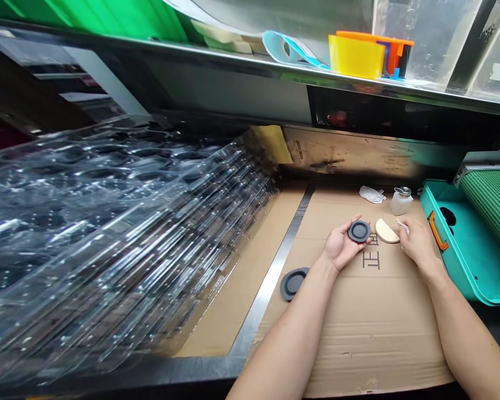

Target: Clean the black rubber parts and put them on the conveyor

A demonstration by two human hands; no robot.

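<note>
My left hand (340, 248) holds a dark grey rubber disc (359, 231) on its palm and fingertips, above the cardboard sheet (370, 311). My right hand (417, 243) pinches a small white piece (402, 225), perhaps cloth, between its fingers. Between my hands lies a cream half-oval sponge (386, 230), close to the right fingertips. A second dark grey disc (292, 284) rests at the left, lying over a metal strip (268, 280). Behind my hands stand a clear bottle with a metal cap (401, 201) and a crumpled white cloth (371, 194).
A tall stack of clear blister trays (108, 222) fills the left side. A teal tray with an orange handle (445, 250) and green mesh sits at the right. Above, a steel shelf edge (275, 69) carries a yellow cup (356, 56) and orange items.
</note>
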